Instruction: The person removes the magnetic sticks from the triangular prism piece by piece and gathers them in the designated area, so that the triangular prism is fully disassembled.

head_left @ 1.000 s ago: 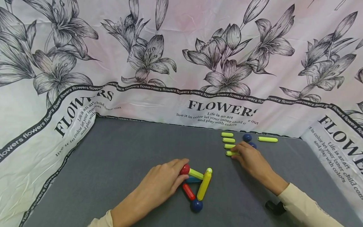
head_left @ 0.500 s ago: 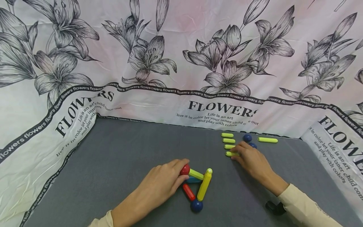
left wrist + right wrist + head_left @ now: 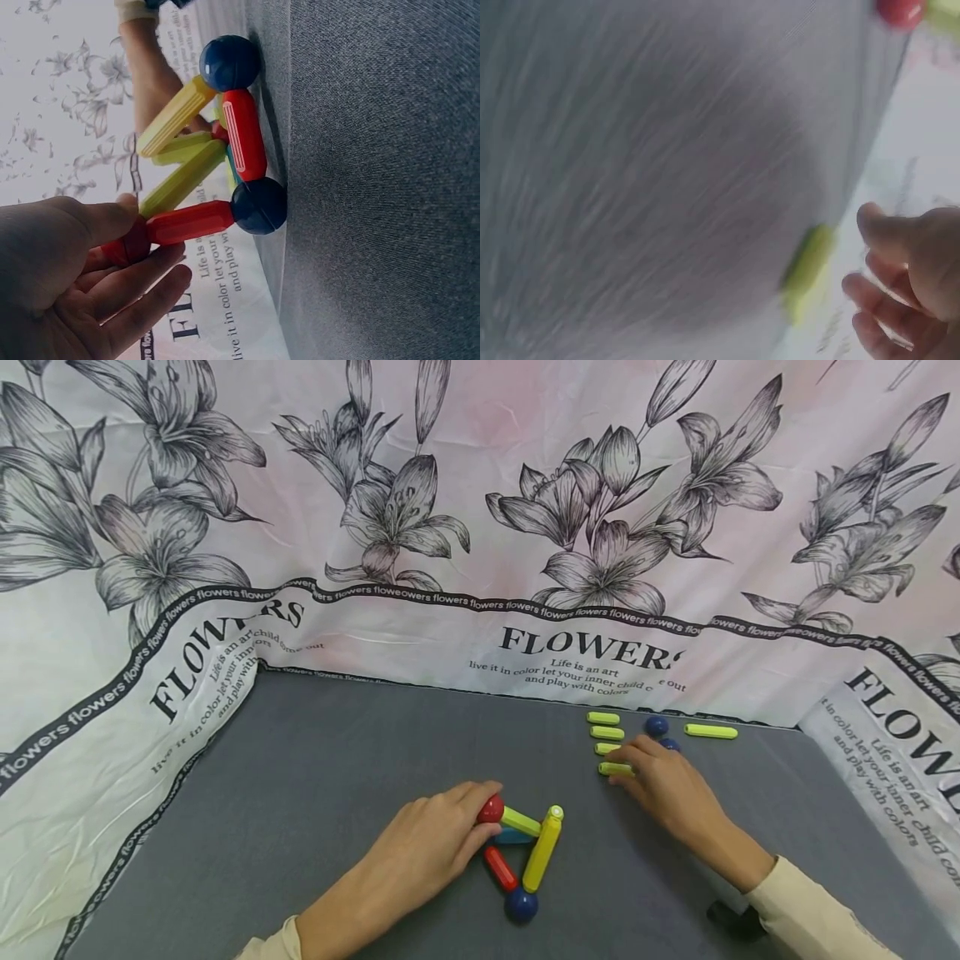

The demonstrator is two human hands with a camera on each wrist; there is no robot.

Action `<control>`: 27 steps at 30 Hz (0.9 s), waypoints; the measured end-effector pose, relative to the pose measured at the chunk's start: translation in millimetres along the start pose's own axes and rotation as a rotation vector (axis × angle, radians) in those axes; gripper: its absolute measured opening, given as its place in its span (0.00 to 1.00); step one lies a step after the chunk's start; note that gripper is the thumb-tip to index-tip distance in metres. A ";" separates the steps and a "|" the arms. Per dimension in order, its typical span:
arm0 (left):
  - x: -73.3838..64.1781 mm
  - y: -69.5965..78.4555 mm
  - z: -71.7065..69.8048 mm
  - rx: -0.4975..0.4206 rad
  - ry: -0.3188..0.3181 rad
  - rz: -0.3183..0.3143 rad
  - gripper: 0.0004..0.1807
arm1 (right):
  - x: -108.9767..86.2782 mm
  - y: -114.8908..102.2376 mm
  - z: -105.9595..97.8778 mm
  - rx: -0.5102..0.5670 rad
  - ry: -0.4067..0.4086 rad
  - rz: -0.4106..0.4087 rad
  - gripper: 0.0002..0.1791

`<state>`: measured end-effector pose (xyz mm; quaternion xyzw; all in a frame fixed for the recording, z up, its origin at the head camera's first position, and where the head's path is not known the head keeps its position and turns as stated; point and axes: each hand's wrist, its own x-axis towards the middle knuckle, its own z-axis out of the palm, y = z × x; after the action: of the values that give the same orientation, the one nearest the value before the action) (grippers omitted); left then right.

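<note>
With thumb and fingers, my left hand (image 3: 427,835) pinches a red ball (image 3: 127,244) on a toy frame of sticks and balls. Red sticks (image 3: 190,222), yellow-green sticks and a blue stick (image 3: 515,835) join at dark blue balls (image 3: 521,905). A longer yellow stick (image 3: 543,850) leans upward from the near blue ball, its top end free. My right hand (image 3: 671,785) hovers at the nearest of several short yellow-green sticks (image 3: 615,769). In the right wrist view, its fingers (image 3: 877,296) are bent and apart, nothing between them, beside a blurred yellow-green stick (image 3: 808,274).
More short yellow-green sticks (image 3: 603,718) lie in a column at the back right. Two dark blue balls (image 3: 656,725) and a longer yellow-green stick (image 3: 711,732) are beside them. A flower-printed cloth (image 3: 405,635) borders the grey table (image 3: 337,743).
My right hand's fingertips have parted slightly at the nearest yellow-green stick, and more of that stick shows. My left hand and the toy frame stay in place.
</note>
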<state>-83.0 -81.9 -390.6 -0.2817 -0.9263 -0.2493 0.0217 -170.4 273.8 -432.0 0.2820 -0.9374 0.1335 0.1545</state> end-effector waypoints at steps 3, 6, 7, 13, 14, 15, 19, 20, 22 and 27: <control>-0.1 0.2 -1.0 0.004 0.005 0.002 0.25 | 0.7 -24.0 -10.1 0.064 -0.003 -0.082 0.22; -0.2 -0.2 -1.6 0.013 0.005 0.003 0.26 | -1.9 -49.2 -14.4 0.158 -0.042 -0.131 0.24; -0.1 -0.3 -1.8 0.014 0.004 0.001 0.26 | -3.7 -56.4 -14.8 0.193 -0.065 -0.129 0.25; 0.8 -0.7 -1.4 0.014 0.004 0.000 0.26 | -10.6 -84.3 -8.3 0.387 -0.210 -0.045 0.26; 0.9 -0.8 -1.0 0.014 0.003 -0.001 0.26 | -10.5 -86.8 -6.8 0.399 -0.228 -0.024 0.25; 1.0 -0.8 -0.8 0.013 0.002 -0.001 0.26 | -10.1 -88.9 -5.3 0.406 -0.244 -0.006 0.23; 1.1 -0.6 0.1 0.013 -0.005 -0.007 0.26 | -8.0 -92.9 -0.8 0.392 -0.268 0.036 0.18; 0.9 -0.4 0.2 0.013 -0.005 -0.007 0.26 | -7.2 -93.3 0.0 0.392 -0.271 0.043 0.17; 0.6 -0.2 0.3 0.015 -0.002 -0.006 0.26 | -5.6 -93.3 1.6 0.387 -0.270 0.048 0.16; 0.1 -0.2 1.0 0.013 0.009 0.006 0.25 | -3.1 -91.7 4.8 0.389 -0.282 0.071 0.14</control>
<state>-83.1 -81.6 -391.5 -0.2833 -0.9270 -0.2443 0.0288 -116.7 199.8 -422.5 0.2892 -0.9157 0.2763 -0.0398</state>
